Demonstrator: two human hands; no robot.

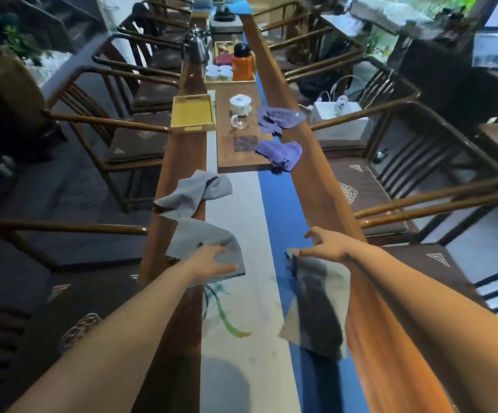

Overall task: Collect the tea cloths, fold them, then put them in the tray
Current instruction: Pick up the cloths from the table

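Observation:
My left hand [209, 260] grips a grey tea cloth [200, 238] at the table's left edge. Beyond it lies a second grey cloth [197, 190], crumpled and hanging a little over the edge. My right hand [328, 247] pinches the top corner of a grey and dark cloth [316, 308] that lies on the blue strip of the table runner. Two purple cloths lie further along on the right: one [280, 153] at the corner of a wooden board, one [279, 119] beyond it. An empty yellow tray [192, 114] sits on the left side of the table.
A wooden board [239, 156] carries a lidded cup [240, 104], a glass pitcher [239, 121] and a dark coaster [245, 143]. Further back stand an orange bottle [243, 62], a kettle [195, 47] and white cups [218, 71]. Wooden armchairs line both long sides.

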